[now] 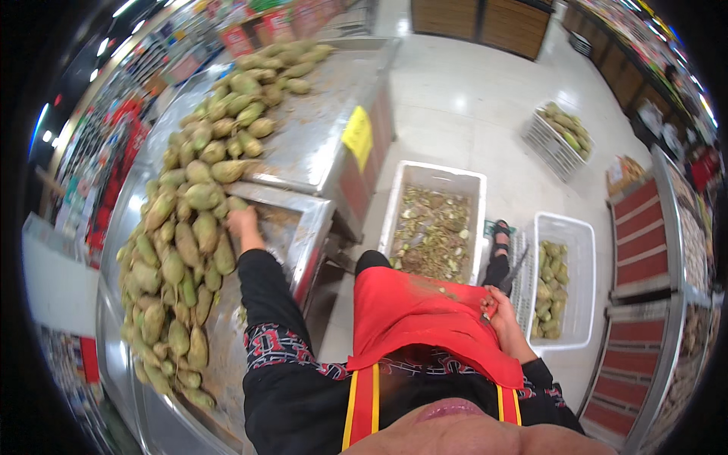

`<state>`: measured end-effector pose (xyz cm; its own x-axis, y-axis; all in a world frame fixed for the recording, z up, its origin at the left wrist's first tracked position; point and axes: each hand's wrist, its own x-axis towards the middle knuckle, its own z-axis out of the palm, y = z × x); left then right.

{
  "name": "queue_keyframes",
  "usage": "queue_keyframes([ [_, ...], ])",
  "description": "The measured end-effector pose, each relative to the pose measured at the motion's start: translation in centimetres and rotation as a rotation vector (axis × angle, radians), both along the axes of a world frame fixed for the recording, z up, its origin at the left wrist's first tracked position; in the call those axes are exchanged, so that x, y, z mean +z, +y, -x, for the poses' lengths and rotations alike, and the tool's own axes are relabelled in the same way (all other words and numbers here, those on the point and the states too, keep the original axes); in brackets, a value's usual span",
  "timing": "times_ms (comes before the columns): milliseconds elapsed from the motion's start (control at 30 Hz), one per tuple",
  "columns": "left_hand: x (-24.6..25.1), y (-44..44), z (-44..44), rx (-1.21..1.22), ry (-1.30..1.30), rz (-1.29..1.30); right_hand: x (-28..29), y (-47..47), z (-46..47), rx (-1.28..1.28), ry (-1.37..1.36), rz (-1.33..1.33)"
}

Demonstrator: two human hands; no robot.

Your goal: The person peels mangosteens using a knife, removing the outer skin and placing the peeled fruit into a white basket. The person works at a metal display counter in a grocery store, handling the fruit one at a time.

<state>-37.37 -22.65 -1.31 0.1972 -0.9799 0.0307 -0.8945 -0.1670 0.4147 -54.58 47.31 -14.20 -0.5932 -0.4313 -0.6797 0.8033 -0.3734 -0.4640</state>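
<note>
My left hand (243, 220) reaches to the edge of a long heap of green radishes (205, 196) on a metal display table (304, 131). Its fingertips touch one radish, partly hidden by the hand; whether they grip it is unclear. My right hand (499, 313) is closed around the handle of a knife (516, 266), its blade pointing away beside the red apron (421, 324). In front of me on the floor, a white foam box (482, 199) holds root and leaf trimmings (435, 227).
A white plastic tub (591, 273) with radishes stands to the right, and a slatted white basket (554, 148) of radishes lies farther off. A yellow sign (358, 136) hangs on the table's side. Produce shelves (640, 239) line the right.
</note>
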Motion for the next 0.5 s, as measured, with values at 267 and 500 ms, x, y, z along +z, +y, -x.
queue_keyframes([
  [267,0.4,0.8,-3.8,0.037,1.326,-0.528,0.2,-0.3,0.4,-0.01,-0.006,0.032],
  [500,9.7,16.4,-3.6,-0.527,1.799,-0.702,1.2,-3.7,2.5,0.157,0.047,0.09],
])
